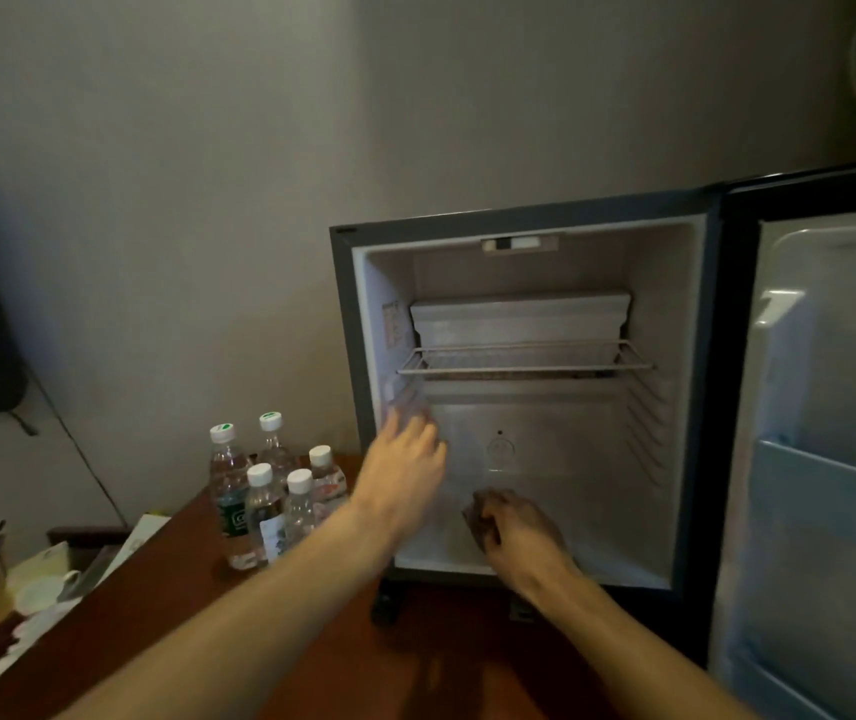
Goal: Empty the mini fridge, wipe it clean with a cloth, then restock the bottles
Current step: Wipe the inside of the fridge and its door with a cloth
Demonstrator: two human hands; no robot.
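Fridge [519, 407] door [831, 459] swung wide, right of right hand [514, 527]. Wire shelf [519, 363] above both hands. Left hand [405, 470] inside at left wall, seems to grip a blurred clear bottle [405, 402], upright. Right hand low on fridge floor, fingers curled; contents unclear. Five bottles [270, 491] upright on worktop [311, 641], left of left hand.

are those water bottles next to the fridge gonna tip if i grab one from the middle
Probably: the bottles are tall, narrow and tightly clustered, so lifting one could knock its neighbours. They look full, hence fairly steady. Smooth clear plastic may be slippery.
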